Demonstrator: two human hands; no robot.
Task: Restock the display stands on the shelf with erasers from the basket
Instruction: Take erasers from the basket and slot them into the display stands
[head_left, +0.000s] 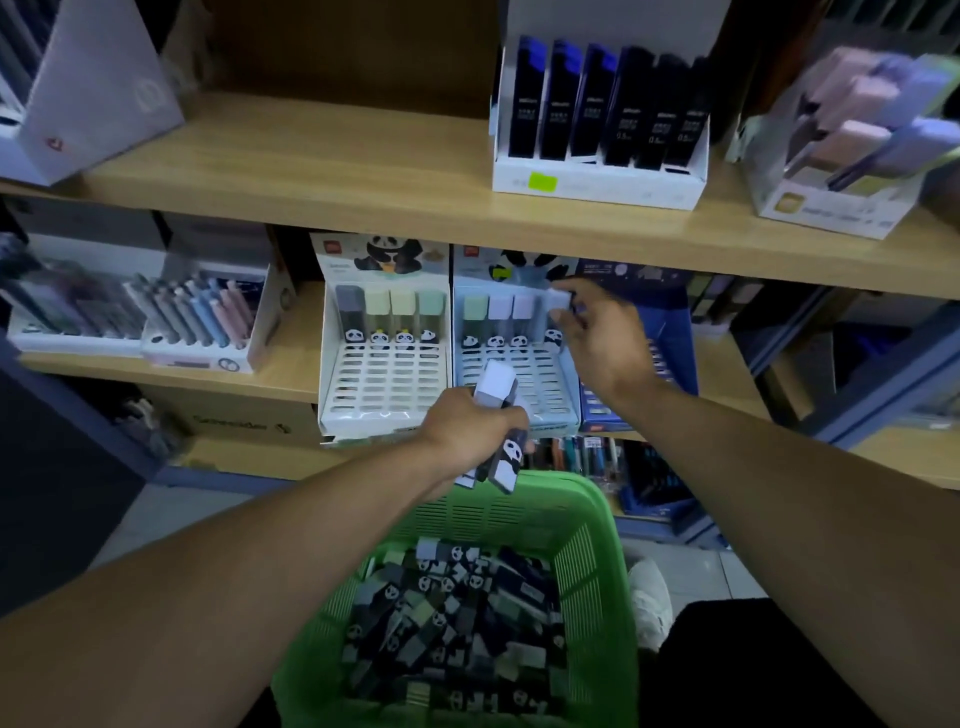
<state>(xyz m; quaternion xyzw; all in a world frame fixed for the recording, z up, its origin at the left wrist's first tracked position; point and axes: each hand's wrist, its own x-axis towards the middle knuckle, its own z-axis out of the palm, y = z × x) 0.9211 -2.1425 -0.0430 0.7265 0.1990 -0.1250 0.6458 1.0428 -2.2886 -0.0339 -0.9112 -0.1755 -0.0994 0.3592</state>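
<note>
The right hand (597, 332) pinches a lilac eraser (558, 301) into the blue display stand (467, 374); the left hand (467, 431) clasps spare erasers (498, 415) above the basket (597, 545). They look light, rigid, best held by the sides.

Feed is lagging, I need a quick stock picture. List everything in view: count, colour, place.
Display stands: two, white and pale blue, middle shelf; four erasers in each back row.
Basket: one, green, below, full of panda erasers.
Lead boxes: six, dark, white tray, top shelf.
Pastel items: several, top right, blurred.
Pen trays: two, middle shelf, left.
Left hand: grips eraser bundle.
Right hand: pinches lilac eraser at blue stand's back row.
</note>
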